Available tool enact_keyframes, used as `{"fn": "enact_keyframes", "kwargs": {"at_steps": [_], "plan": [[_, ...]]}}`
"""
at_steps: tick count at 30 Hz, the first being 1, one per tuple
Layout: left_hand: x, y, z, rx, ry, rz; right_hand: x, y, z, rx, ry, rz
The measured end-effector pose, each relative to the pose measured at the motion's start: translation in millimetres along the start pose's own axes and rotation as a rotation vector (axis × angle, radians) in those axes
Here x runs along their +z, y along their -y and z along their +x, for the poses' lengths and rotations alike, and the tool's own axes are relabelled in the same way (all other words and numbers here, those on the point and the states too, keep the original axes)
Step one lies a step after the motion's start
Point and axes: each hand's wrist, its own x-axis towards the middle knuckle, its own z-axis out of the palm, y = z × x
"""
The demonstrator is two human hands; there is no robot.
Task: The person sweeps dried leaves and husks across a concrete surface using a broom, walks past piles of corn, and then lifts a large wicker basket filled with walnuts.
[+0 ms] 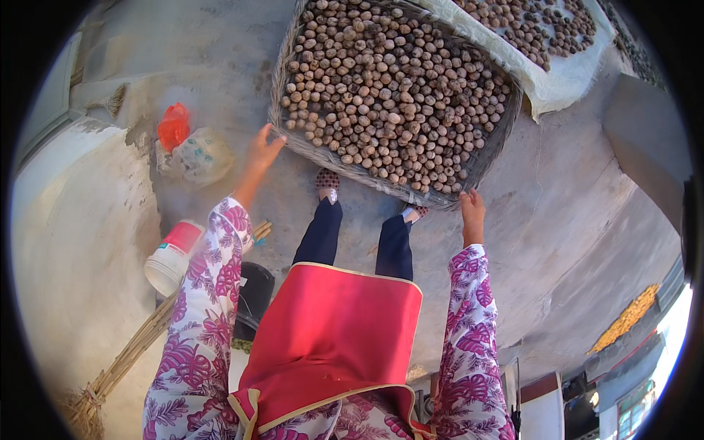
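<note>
A large woven wicker basket (323, 155), shallow and roughly rectangular, lies in front of me, filled with a layer of brown walnuts (396, 95). My left hand (264, 150) is at its near left corner, thumb and fingers closed about the rim. At the near right corner my right hand (473, 211) grips the rim, fingers partly hidden by the weave. The near edge of the basket covers part of my right shoe (416, 213); whether the basket rests on the ground I cannot tell. A red apron (330, 315) hangs over my lap.
More walnuts lie on a white sheet (572, 92) beyond the basket's right side. On the left are a red plastic bag (174, 126), a clear bag (204, 156), a white-and-red bucket (172, 257), a dark bucket (255, 293) and a straw broom (132, 352) by the wall.
</note>
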Motion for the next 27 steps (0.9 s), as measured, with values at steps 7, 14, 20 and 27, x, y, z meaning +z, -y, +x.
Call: {"fn": "enact_keyframes", "kwargs": {"at_steps": [7,14,20,27], "plan": [[13.8,35.4,82.8,0.012,-0.114,0.206,-7.0,-60.5,95.3,0.068,-0.208,-0.002],[29.2,58.2,132.4,-0.081,-0.144,0.22,-11.7,-88.9,169.5,0.139,-0.279,0.034],[51.8,82.1,172.3,-0.114,-0.157,0.142,0.7,-96.6,215.4,0.072,-0.229,0.16],[63.4,88.6,201.3,-0.205,0.014,-0.234,11.5,-101.5,233.0,0.105,-0.228,-0.018]]}}
